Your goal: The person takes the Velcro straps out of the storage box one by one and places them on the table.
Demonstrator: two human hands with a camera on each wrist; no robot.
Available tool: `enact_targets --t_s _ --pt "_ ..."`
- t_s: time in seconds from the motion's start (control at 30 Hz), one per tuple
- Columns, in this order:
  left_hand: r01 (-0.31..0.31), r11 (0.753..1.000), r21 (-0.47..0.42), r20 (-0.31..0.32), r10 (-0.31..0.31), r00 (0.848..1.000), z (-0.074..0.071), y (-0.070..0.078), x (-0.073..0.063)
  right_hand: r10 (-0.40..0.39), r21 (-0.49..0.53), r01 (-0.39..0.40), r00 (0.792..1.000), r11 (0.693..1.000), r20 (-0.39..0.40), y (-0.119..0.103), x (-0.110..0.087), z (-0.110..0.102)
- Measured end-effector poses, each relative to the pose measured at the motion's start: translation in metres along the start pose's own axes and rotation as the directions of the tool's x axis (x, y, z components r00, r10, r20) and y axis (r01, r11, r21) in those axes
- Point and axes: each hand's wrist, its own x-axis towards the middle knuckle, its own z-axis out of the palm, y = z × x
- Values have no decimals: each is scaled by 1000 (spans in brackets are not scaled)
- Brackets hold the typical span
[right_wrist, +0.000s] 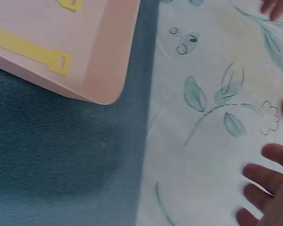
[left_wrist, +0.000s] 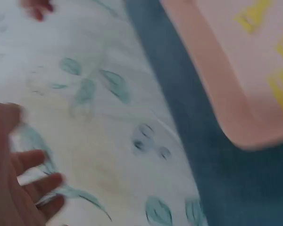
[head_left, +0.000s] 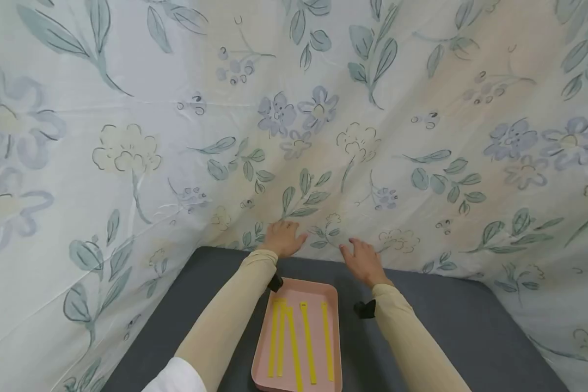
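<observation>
Flower-print fabric (head_left: 323,163) bars twelve o'clock beyond left hand (head_left: 281,240) and right hand (head_left: 365,263), fingers (right_wrist: 266,178) relaxed, empty, pink tray (head_left: 318,348) of yellow strips (head_left: 308,337) at six.

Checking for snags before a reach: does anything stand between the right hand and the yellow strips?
Only the raised rim of the pink tray: the yellow strips lie inside it, while the right hand is beyond its far right corner. Nothing else visible blocks the way.

There are five yellow strips (head_left: 308,343), one tray (head_left: 318,332).
</observation>
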Motion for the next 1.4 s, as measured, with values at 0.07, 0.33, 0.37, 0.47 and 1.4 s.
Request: enact_targets --t_s 0.07,0.33,0.37,0.47,1.4 --pt "-27 998 -56 -34 25 999 -2 -7 -5 -30 20 29 999 999 25 1 0 1" --pt "5 949 -315 -58 -25 998 -11 -48 -32 -152 151 134 982 979 112 -4 -2 -1" --pt "15 941 -337 -62 -38 997 -10 -52 -34 -166 158 149 980 976 106 -5 -2 -1" --pt "41 912 -409 -57 -70 996 -1 -64 -42 -214 163 195 970 967 113 -11 0 0" --pt "355 362 -862 405 69 912 124 -111 -126 -441 143 424 780 894 444 -18 -10 91"
